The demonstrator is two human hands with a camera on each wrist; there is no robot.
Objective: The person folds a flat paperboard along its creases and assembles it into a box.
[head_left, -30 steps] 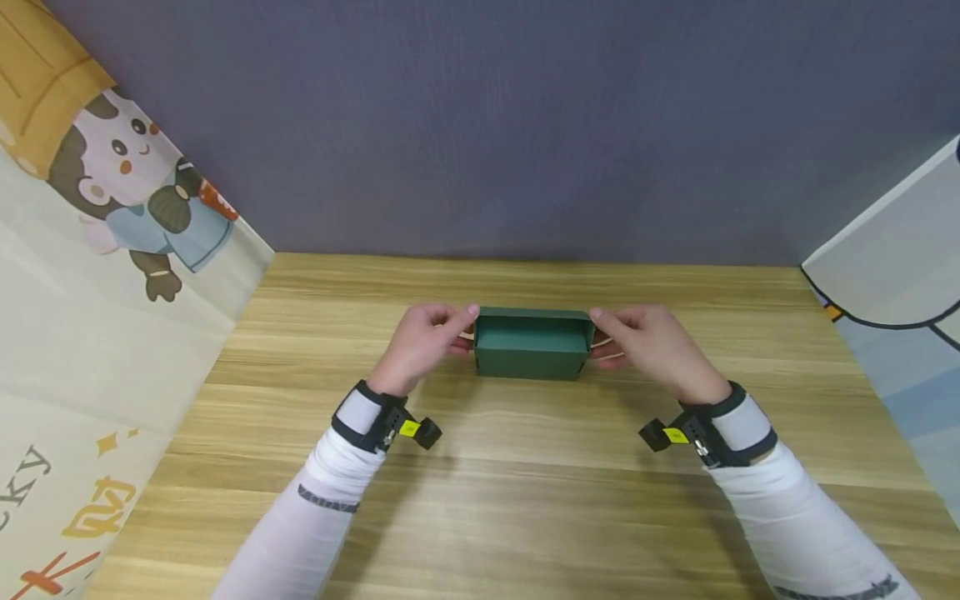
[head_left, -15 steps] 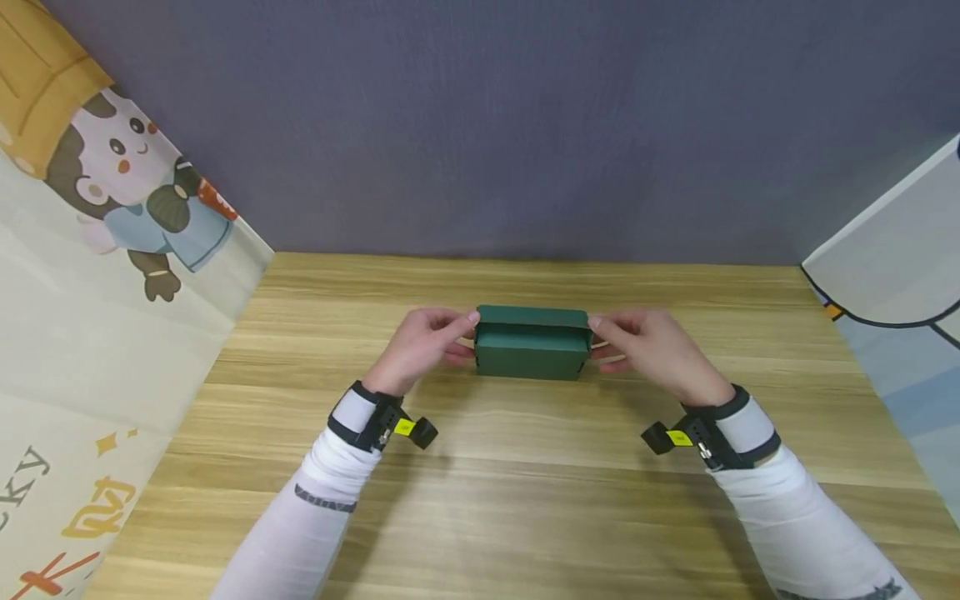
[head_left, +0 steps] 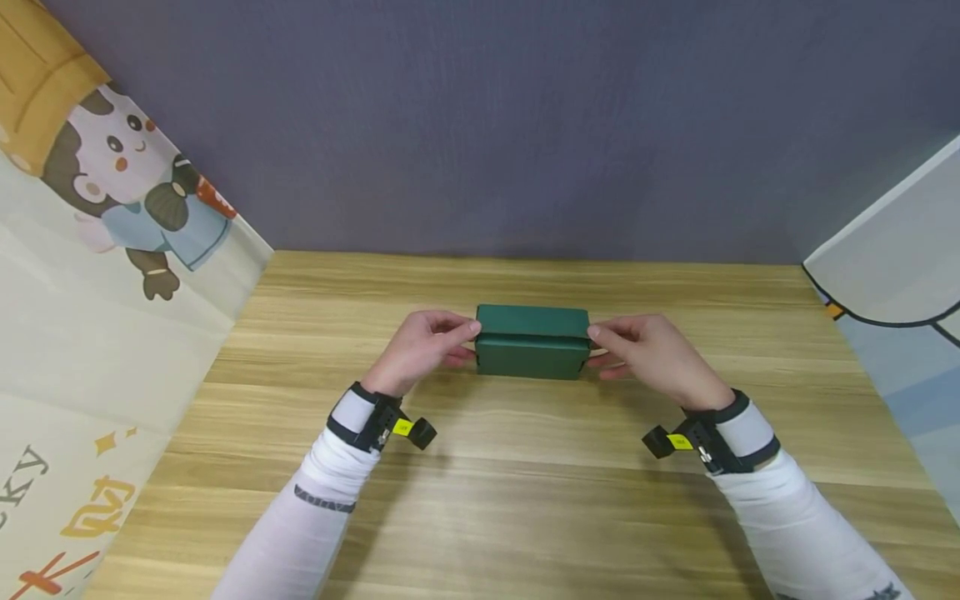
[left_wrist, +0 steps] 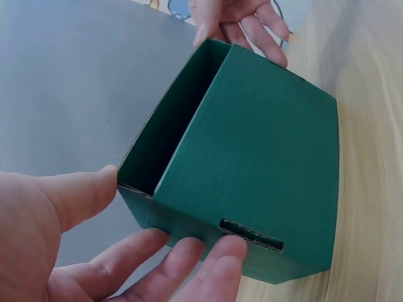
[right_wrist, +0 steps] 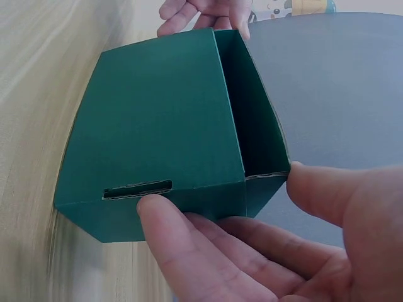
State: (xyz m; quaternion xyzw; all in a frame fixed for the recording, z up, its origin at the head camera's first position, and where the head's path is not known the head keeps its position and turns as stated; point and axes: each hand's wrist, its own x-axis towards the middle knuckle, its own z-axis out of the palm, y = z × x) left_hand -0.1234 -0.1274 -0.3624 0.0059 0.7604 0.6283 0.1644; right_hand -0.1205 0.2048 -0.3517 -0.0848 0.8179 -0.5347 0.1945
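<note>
A small green cardboard box (head_left: 531, 358) stands on the wooden table, its hinged lid (head_left: 532, 320) folded forward over the top. A dark gap still shows between the lid's front edge and the front wall in both wrist views. My left hand (head_left: 422, 350) holds the left end, thumb at the lid's corner and fingers against the side wall near a slot (left_wrist: 252, 235). At the opposite end my right hand (head_left: 651, 354) holds the box likewise, with its fingertips by another slot (right_wrist: 137, 189). The inside of the box is in shadow.
The wooden table (head_left: 525, 500) runs back to a dark grey-blue wall (head_left: 510, 125). A pale cartoon-printed panel (head_left: 150, 350) rises at the left, another (head_left: 892, 275) at the right. Each wrist wears a strapped camera.
The lid has swung forward and down, from standing open with the interior showing to nearly covering the box. Both hands have come slightly toward me with it; the box has stayed in place.
</note>
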